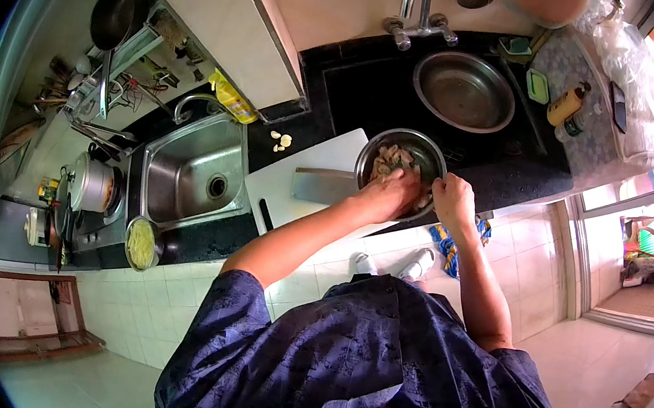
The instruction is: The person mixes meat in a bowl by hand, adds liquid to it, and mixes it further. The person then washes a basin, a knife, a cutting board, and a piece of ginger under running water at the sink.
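Observation:
A steel bowl (367,153) stands at the right edge of a white cutting board (284,186), with pale pieces that look like meat (392,160) inside. My left hand (388,194) reaches into the bowl, its fingertips down among the pieces and hidden. At the bowl's right rim is my right hand (454,201), fingers closed on the rim. A cleaver (323,186) lies on the board left of the bowl, partly behind my left forearm. Its black handle seems to be the dark piece (266,214) at the board's lower left, though I cannot tell.
A large steel basin (464,92) sits behind the bowl, under a tap (421,28). Peeled garlic cloves (281,142) lie by the steel sink (192,172). A bowl of pale shreds (141,244) is at the counter's left edge. Bottles (566,103) stand at the right.

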`<move>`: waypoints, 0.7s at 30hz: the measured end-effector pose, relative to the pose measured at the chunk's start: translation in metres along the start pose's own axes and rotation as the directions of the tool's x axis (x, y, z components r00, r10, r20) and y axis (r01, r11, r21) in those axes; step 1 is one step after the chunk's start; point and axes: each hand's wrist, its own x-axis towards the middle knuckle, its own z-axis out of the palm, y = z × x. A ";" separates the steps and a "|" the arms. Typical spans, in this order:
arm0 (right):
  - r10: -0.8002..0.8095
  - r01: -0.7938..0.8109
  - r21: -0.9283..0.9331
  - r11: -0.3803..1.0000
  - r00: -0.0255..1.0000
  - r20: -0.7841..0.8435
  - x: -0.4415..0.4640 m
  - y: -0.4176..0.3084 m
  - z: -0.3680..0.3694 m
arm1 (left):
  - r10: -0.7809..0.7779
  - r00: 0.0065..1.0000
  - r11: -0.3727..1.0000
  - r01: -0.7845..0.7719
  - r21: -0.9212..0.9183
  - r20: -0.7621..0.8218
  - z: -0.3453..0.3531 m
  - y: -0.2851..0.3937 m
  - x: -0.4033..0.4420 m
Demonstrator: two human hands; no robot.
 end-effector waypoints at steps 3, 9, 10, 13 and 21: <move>0.041 -0.043 0.058 0.997 0.999 0.031 0.000 0.007 -0.001 | -0.177 0.984 0.966 0.172 0.192 0.009 0.000 -0.017 -0.001; 0.076 -0.079 0.052 0.996 0.995 0.058 0.002 -0.002 0.002 | 0.013 0.995 1.000 -0.014 -0.012 -0.102 0.008 0.003 0.010; 0.055 -0.057 0.050 0.997 0.998 0.040 0.000 0.003 0.000 | 0.084 0.995 0.994 -0.080 0.068 -0.052 0.007 0.002 0.004; 0.060 -0.061 0.101 0.993 0.998 0.017 -0.004 0.008 -0.004 | -0.145 0.944 0.968 0.198 0.154 -0.298 0.000 0.001 0.007; 0.111 -0.113 0.108 0.988 0.993 0.025 0.000 0.013 -0.006 | 0.007 0.999 0.959 -0.018 0.283 0.039 0.001 0.000 -0.006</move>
